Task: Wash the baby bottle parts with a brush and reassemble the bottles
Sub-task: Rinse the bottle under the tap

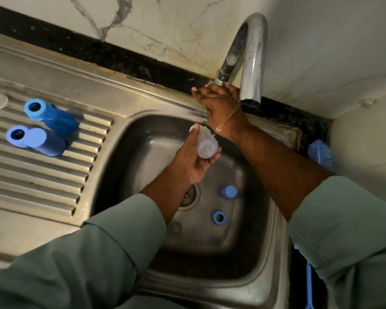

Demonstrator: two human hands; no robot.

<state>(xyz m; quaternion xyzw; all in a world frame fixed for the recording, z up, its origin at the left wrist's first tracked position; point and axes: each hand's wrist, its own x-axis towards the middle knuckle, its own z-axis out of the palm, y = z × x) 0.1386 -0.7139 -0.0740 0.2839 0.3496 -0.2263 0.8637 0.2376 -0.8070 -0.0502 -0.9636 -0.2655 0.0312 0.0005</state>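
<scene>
Your left hand (196,161) grips a clear bottle (206,144) over the sink (129,139), just below the tap spout (251,63). Your right hand (218,100) reaches to the tap's base, fingers curled on it. In the sink, below the bottle, lie a blue cap (228,191) and a blue ring (218,217). Left of the sink, two blue bottles (54,130) lie on the drainboard (31,175). A blue brush (320,153) rests right of the sink.
</scene>
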